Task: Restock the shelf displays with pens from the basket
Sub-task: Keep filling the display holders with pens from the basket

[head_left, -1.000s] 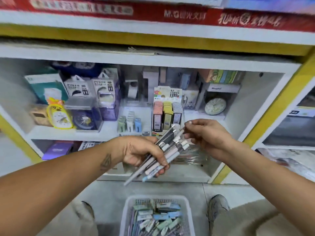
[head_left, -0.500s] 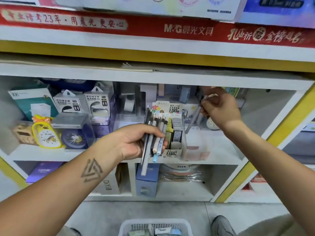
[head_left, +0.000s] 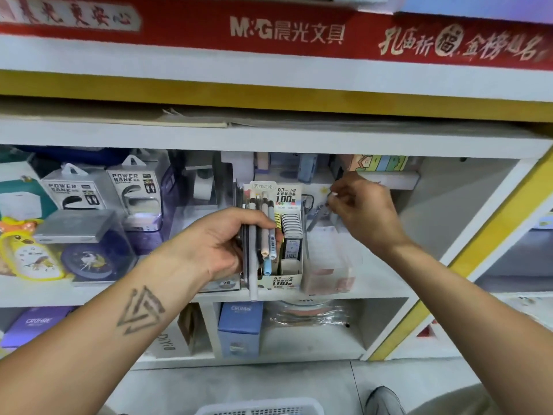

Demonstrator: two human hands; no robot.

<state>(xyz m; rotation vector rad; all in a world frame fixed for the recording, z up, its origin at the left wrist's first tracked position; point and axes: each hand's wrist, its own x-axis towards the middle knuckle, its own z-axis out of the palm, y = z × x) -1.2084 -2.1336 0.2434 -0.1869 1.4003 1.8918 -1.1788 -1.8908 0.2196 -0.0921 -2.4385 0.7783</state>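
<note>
Lowered since a moment ago, a single pen [head_left: 317, 215] is pinched by the right hand [head_left: 363, 211] over the clear display holder [head_left: 327, 265]; spare pens [head_left: 261, 235] are clasped in the left hand [head_left: 215, 244]; a tip-first, upright drop is advised.

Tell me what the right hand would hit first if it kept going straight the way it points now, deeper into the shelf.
Most likely the clear plastic box just below and ahead of the right hand, which pinches a single pen angled down toward it. Depth is unclear; the white box behind could come first.

The left hand [head_left: 215, 244] with its pens [head_left: 263, 235] is left of the right hand [head_left: 362, 211], basket [head_left: 260, 408] below
</note>
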